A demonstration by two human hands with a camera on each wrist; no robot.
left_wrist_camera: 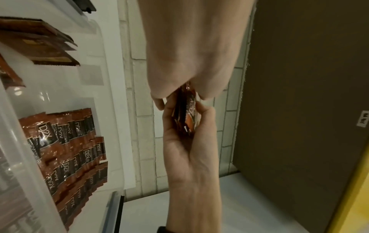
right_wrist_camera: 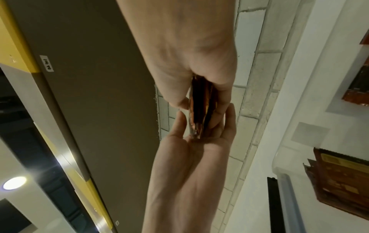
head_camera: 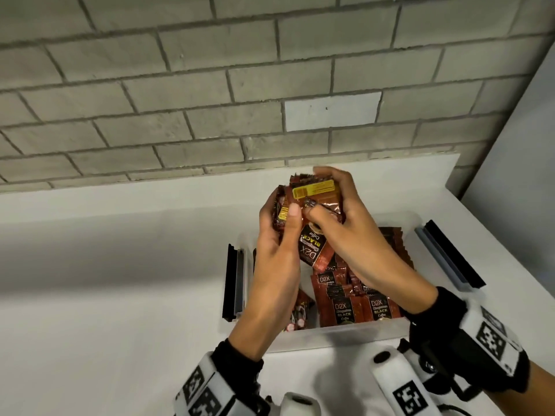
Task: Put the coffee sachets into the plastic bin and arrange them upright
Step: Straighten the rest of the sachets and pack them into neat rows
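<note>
Sachets (head_camera: 315,202), a small brown stack, are held above the clear bin (head_camera: 339,334), toward its 11 o'clock corner. The left hand (head_camera: 277,235) curls round the stack's left edge, thumb on its face; the right hand (head_camera: 345,223) curls over the top and right edge, fingers closed on the packets. One sachet hangs lower, printed face outward and upside down. In the bin, a row (head_camera: 357,304) at 6 o'clock stands upright, another group (head_camera: 396,244) leans at 3 o'clock, and a loose sachet (head_camera: 300,313) lies at 7 o'clock. The step in hand appears to be squaring the stack; done well, edges are tapped level and print turned one way before lowering, with a firm pinch so that none slips out.
</note>
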